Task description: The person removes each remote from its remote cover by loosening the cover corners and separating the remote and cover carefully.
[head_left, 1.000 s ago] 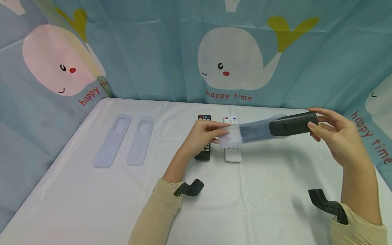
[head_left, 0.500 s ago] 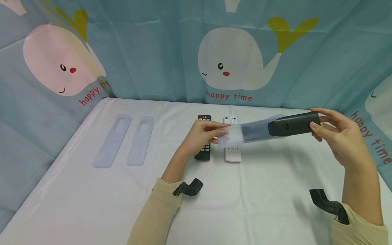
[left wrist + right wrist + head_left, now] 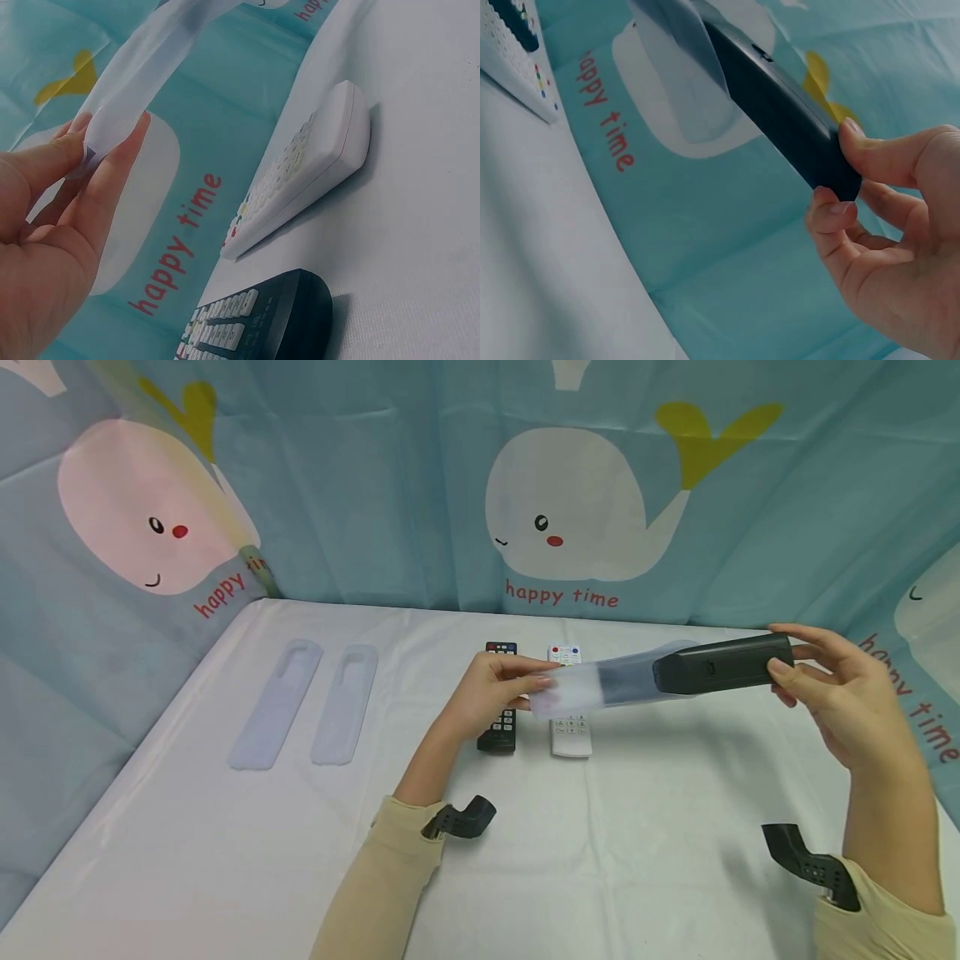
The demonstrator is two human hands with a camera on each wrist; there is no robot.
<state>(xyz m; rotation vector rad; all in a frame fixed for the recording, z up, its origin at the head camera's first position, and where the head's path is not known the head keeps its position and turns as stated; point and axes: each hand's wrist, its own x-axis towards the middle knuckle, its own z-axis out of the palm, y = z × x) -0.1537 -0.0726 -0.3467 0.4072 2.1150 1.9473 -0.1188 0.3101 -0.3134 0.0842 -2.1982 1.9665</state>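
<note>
My left hand (image 3: pixel 483 697) pinches the closed-looking left end of a translucent silicone remote cover (image 3: pixel 566 687), held up above the table. At the other side my right hand (image 3: pixel 840 697) grips the outer end of a black remote control (image 3: pixel 723 664), its back turned toward the head camera. The remote's inner part sits inside the cover and shows as a dark shape through it; its outer part is bare. In the right wrist view the cover's edge (image 3: pixel 724 75) lies around the black remote (image 3: pixel 780 112), with thumb and fingers at the remote's end.
A black remote (image 3: pixel 497 739) and a white remote (image 3: pixel 572 743) lie on the white tablecloth (image 3: pixel 525 877) beneath the held pieces, partly covered from view. Two more translucent covers (image 3: pixel 276 706) lie at the left. A blue whale-print curtain (image 3: pixel 420 510) stands behind the table.
My right hand has shifted slightly right with the black remote, and a little more of the remote shows outside the cover. The left hand has barely moved, drifting slightly left.
</note>
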